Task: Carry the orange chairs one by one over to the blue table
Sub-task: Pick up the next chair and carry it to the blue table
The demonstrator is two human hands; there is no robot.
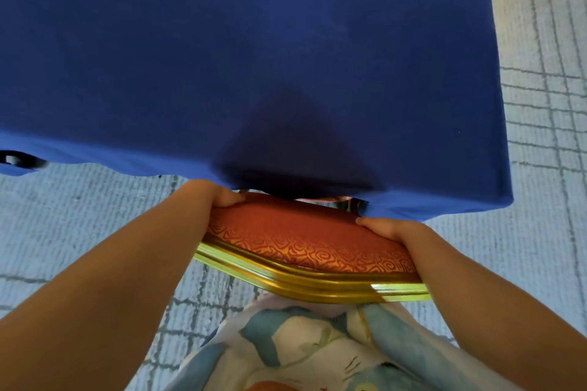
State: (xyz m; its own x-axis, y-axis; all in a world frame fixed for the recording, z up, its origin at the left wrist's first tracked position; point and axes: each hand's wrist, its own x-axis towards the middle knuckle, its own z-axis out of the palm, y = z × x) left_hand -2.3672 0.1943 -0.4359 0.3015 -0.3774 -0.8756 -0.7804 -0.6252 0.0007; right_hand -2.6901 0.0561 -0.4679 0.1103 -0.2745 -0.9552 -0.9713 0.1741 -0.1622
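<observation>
An orange chair [305,241] with a swirl-patterned cushion and a gold frame sits right in front of me, its seat hidden under the hanging edge of the blue table [254,57]. My left hand [219,197] grips the left end of the chair's padded back. My right hand [387,227] grips the right end. Only the top of the backrest shows; the legs and seat are hidden by the blue cloth and my body.
The blue cloth fills the upper frame and drapes down to its right corner [495,200]. Grey carpet with a dark line pattern [546,105] lies to the right and left. A dark object [19,160] pokes out under the cloth at far left.
</observation>
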